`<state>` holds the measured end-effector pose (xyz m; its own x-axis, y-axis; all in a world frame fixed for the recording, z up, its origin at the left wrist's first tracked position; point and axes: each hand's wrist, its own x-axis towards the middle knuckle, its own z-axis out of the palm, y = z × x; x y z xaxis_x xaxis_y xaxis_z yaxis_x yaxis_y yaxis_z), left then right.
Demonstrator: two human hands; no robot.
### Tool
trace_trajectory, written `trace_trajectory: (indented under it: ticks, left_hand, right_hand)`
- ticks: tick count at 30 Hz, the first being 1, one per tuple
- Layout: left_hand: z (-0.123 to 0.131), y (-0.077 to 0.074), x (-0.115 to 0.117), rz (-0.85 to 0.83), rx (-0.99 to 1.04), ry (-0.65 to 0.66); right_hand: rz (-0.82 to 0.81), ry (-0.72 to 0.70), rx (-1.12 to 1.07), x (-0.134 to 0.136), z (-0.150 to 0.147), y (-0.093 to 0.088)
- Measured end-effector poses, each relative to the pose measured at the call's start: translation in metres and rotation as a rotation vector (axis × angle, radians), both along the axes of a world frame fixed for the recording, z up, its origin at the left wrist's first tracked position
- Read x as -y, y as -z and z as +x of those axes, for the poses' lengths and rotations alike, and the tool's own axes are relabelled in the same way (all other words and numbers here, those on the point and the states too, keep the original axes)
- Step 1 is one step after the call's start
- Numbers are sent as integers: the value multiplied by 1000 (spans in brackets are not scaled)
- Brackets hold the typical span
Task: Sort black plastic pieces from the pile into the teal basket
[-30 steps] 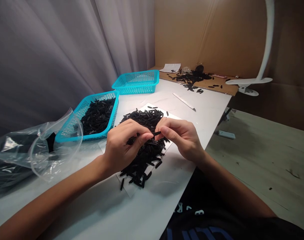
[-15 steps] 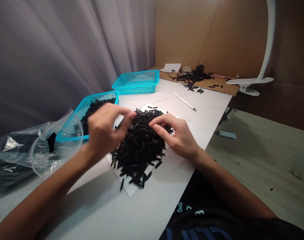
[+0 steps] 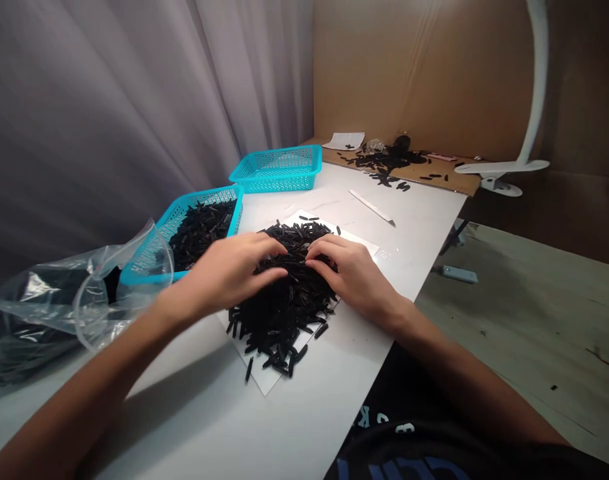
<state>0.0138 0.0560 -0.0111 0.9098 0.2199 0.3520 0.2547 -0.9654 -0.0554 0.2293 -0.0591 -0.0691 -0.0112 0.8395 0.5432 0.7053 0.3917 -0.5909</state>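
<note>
Here, both hands reach over a heap of small black pieces point(image 3: 284, 307) on a white sheet point(image 3: 267, 383), which lies on the white worktop point(image 3: 334, 373). The left hand point(image 3: 234, 270) is at the heap's left side, its thumb and fingers spread apart, with black pieces showing between them. The right hand point(image 3: 354, 270) is across from it, thumb and fingertips drawn close together at the heap; whether they pinch a piece, I cannot tell. The two hands are apart but near each other. Just beyond the left hand is a blue basket point(image 3: 237, 217) holding more black pieces, with a second blue basket point(image 3: 277, 183) behind it. A clear plastic bag point(image 3: 39, 287) with dark contents lies near the left forearm. Farther back, a thin white strip point(image 3: 371, 208) rests on the worktop, and scattered black pieces point(image 3: 389, 159) lie partly on brown cardboard point(image 3: 461, 183).
</note>
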Motion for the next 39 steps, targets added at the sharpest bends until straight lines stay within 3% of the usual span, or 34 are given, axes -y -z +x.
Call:
trace_trajectory:
  ticks: [3, 6, 12, 19, 39]
  left_hand:
    - [15, 16, 21, -45, -22, 1]
    - [18, 20, 23, -99, 52, -16]
    - [17, 16, 29, -88, 278, -4]
    - [17, 7, 31, 15, 468, 51]
    - [17, -4, 37, 19, 522, 115]
  right_hand:
    - [49, 6, -48, 0, 0, -1]
    - [67, -29, -111, 0, 0, -2]
    - [87, -126, -140, 1, -3, -2]
    - [162, -123, -243, 3, -4, -5]
    - [404, -52, -218, 9, -7, -9]
